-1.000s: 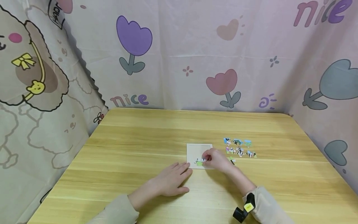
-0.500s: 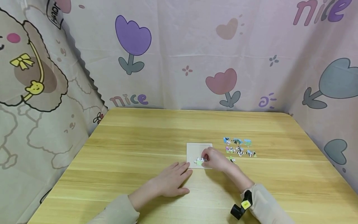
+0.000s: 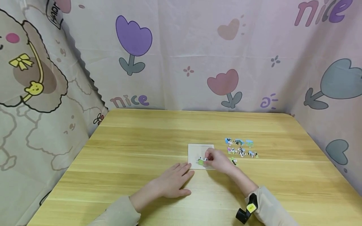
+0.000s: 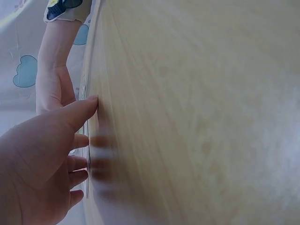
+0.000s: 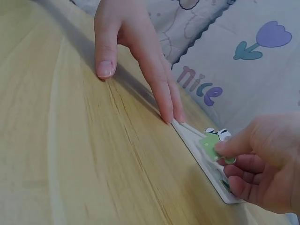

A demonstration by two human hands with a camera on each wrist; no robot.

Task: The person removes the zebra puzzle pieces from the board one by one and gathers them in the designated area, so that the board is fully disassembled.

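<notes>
My right hand [image 3: 219, 160] pinches a jigsaw puzzle piece [image 5: 212, 146] between thumb and fingers. Green with black-and-white stripes on one edge, the piece is tilted over the lower part of a pale square puzzle board [image 3: 194, 153]. Another bit of green [image 5: 226, 185] shows on the board under the curled fingers in the right wrist view. My left hand [image 3: 174, 181] lies with fingers extended, its fingertips on the board's lower left corner and its thumb on the table. In the left wrist view the board is seen edge-on, mostly hidden behind those fingers.
Right of the board, several loose puzzle pieces [image 3: 241, 152] lie in rows on the wooden table [image 3: 127, 141]. One more loose piece [image 3: 234, 161] is partly hidden by the right hand. A printed curtain [image 3: 175, 37] hangs behind the table and along its sides.
The puzzle piece has shifted and tilted slightly in my right hand's pinch, its green face showing brighter now. The right wrist has moved slightly. My left hand has stayed at the board's corner.
</notes>
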